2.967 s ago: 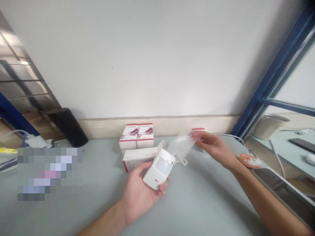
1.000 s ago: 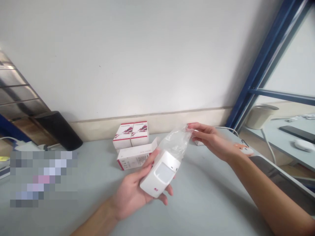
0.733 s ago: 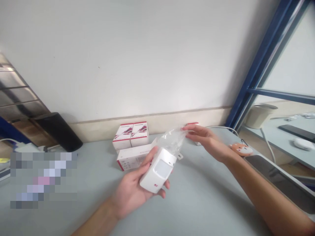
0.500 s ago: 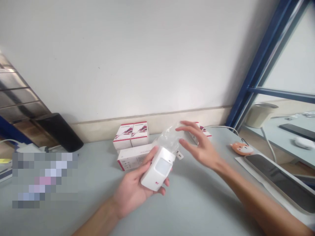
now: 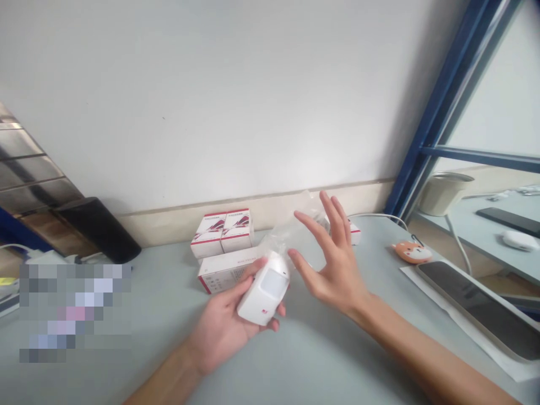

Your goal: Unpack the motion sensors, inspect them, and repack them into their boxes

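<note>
A white motion sensor [image 5: 266, 291] with a pale square window and a small red logo is tilted in my left hand [image 5: 225, 320], the fingers wrapped round its sides. From its upper end a clear plastic bag [image 5: 280, 233] stretches up and to the right. Behind the bag's edge, my right hand [image 5: 333, 259] is raised with fingers spread, close to the plastic; whether it touches the bag I cannot tell. A white box with a red edge [image 5: 223, 273] lies just behind my left hand.
Two banded boxes [image 5: 221, 232] stand at the back, and another box [image 5: 355, 233] is partly hidden behind my right hand. A black cylinder [image 5: 101, 229] is at left. On the right lie an orange animal-face case [image 5: 412, 252] and a phone [image 5: 476, 309] on white paper.
My right hand has turned more upright, its fingers spreading wider beside the bag. The bag now reaches higher and further right. My left hand still holds the sensor, slightly lower and left in view.
</note>
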A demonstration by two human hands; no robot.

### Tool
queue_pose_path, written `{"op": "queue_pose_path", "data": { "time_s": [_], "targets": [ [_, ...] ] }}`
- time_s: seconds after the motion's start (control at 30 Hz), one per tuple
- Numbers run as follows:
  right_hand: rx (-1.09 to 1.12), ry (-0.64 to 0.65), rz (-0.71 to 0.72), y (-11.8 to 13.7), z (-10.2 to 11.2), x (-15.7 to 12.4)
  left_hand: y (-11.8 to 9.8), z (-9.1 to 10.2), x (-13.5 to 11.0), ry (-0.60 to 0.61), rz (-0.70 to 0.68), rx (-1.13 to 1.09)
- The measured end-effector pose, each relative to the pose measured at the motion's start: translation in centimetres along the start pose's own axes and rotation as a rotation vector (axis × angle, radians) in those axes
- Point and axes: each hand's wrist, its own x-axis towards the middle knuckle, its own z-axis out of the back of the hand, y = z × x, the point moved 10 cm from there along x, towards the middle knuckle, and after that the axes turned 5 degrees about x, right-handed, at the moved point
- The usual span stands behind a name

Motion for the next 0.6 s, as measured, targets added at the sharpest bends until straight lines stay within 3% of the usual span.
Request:
{"op": "queue_pose_path", "data": {
  "time_s": [0.13, 0.23, 0.37, 0.5, 0.6],
  "targets": [
    [0.253, 0.002, -0.308, -3.3, -0.6, -0.3, 0.0, 0.1, -0.1, -0.019, 0.009, 0.002],
    [0.439, 0.171, -0.479, -4.5, -2.7, -0.7, 0.0, 0.2, -0.1, -0.027, 0.016, 0.003],
    [0.478, 0.386, -0.534, -4.1, -4.3, -1.1, 0.2, 0.4, -0.2, -0.038, 0.03, 0.006],
    [0.506, 0.486, -0.519, -3.6, -5.0, -1.3, 0.2, 0.4, -0.1, -0.054, 0.037, 0.017],
    [0.557, 0.482, -0.494, -3.4, -5.2, -1.2, 0.1, 0.4, 0.0, -0.054, 0.035, 0.028]
  ]
}}
